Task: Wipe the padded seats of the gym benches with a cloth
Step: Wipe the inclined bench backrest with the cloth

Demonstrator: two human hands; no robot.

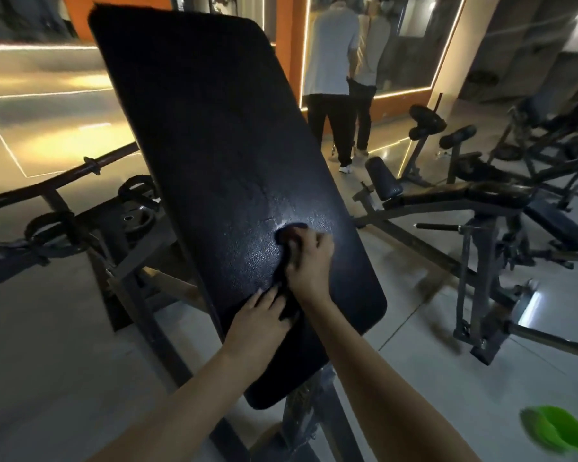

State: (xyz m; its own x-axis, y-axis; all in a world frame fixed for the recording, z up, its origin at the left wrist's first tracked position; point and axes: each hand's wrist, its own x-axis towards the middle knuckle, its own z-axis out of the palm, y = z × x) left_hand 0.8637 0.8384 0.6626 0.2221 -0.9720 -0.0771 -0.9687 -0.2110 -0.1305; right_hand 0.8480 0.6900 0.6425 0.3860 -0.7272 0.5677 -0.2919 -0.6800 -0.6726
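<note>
Where cloth (289, 232) lies, black pad (214, 128) glistens, pebbled

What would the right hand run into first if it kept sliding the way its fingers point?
Probably nothing: the right hand, gripping the cloth, points up the bench pad, whose dark surface looks bare to its top edge.

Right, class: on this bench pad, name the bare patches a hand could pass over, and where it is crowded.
Bare: the bench pad above the cloth, and the strip between the right hand and the pad's right edge. Crowded: lower middle, where the left hand lies alongside.
</note>
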